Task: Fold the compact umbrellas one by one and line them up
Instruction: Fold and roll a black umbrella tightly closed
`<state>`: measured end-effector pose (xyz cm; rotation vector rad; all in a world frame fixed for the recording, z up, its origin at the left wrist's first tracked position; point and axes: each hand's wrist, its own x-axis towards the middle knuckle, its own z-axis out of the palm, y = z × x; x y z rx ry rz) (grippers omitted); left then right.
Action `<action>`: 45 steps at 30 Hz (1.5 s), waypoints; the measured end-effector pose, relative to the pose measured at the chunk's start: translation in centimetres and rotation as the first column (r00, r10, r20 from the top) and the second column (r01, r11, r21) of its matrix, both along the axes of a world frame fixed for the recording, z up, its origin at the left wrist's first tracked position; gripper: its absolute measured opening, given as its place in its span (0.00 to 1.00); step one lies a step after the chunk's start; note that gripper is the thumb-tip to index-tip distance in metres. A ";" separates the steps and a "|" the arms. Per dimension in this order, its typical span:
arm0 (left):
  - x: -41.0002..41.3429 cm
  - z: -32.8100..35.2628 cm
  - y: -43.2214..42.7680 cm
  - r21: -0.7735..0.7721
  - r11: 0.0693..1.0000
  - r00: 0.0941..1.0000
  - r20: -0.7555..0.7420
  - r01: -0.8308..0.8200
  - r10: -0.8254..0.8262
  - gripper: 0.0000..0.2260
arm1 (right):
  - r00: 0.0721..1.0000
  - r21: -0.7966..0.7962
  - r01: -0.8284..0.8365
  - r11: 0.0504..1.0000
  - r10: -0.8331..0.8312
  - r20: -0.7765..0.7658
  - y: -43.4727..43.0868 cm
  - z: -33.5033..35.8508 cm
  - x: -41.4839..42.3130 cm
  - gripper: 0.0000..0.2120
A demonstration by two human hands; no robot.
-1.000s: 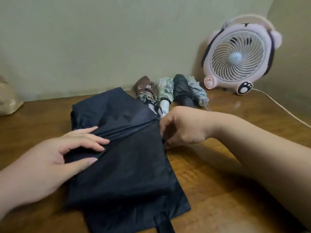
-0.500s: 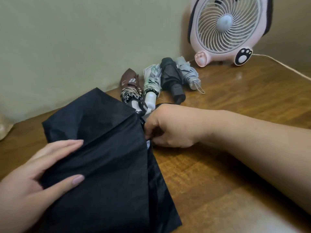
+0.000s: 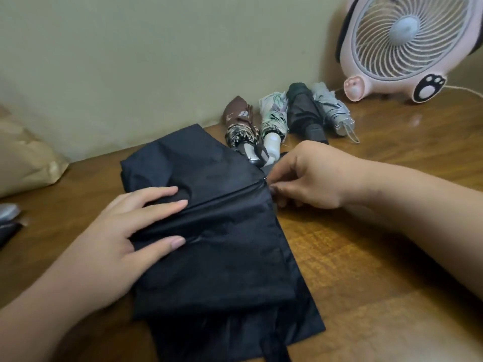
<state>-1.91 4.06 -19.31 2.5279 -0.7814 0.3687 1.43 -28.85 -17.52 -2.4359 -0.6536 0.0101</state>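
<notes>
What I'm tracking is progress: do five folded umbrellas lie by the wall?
No, only four lie there: brown umbrella, white leaf-print umbrella, black folded umbrella and grey umbrella.

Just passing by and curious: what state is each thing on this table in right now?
black umbrella: canopy loose, spread flat, not yet rolled.
left hand: flat, presses the canopy.
right hand: pinches the canopy's edge.
brown umbrella: folded, lying by the wall.
floral umbrella: folded, beside it.
dark umbrella: folded, in the row.
grey umbrella: folded, row's end.
fan: upright; running or not, cannot tell.
</notes>
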 end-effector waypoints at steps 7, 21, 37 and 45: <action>0.3 0.4 -1.2 -0.008 0.996 0.996 -0.009 -0.094 0.094 0.19 | 0.975 -0.099 0.193 0.976 -0.179 0.135 1.1 -1.2 0.7 0.12; -0.8 1.2 -1.1 0.156 0.984 0.989 -0.111 -0.080 0.098 0.35 | 0.719 -0.047 0.111 0.993 -0.048 0.693 5.3 0.4 0.4 0.21; -2.2 3.0 1.4 0.047 0.998 0.986 -0.157 -0.046 0.053 0.14 | 0.847 -0.404 0.085 0.911 0.148 0.511 8.0 -2.5 4.3 0.42; -7.3 7.1 2.4 -0.102 0.815 0.785 -0.361 -0.570 0.503 0.07 | 0.833 -0.403 0.172 0.899 0.086 0.547 8.9 -2.5 3.8 0.40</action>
